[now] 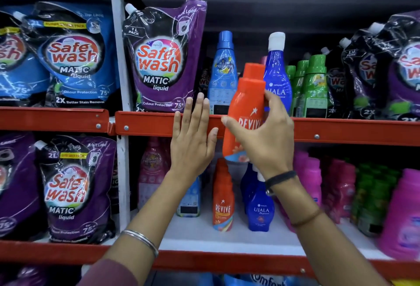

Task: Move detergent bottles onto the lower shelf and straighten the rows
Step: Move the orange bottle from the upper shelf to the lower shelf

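My right hand (264,135) grips an orange Revive bottle (246,101), held tilted in the air in front of the red edge of the upper shelf (341,132). My left hand (193,140) is flat and open against that edge, holding nothing. On the upper shelf stand a light blue bottle (222,74), a dark blue Ujala bottle (278,74) and green bottles (311,85). On the lower shelf (227,238) stand another orange Revive bottle (223,197), dark blue Ujala bottles (260,208), a light blue bottle (189,199) partly hidden by my left arm, and a pink bottle (152,169).
Purple and blue Safewash pouches (163,58) fill the left of both shelves, and more stand at the far right (386,70). Pink bottles (336,185), green bottles (372,197) and a big pink bottle (404,217) crowd the lower shelf's right side. A white upright post (120,58) divides the bays.
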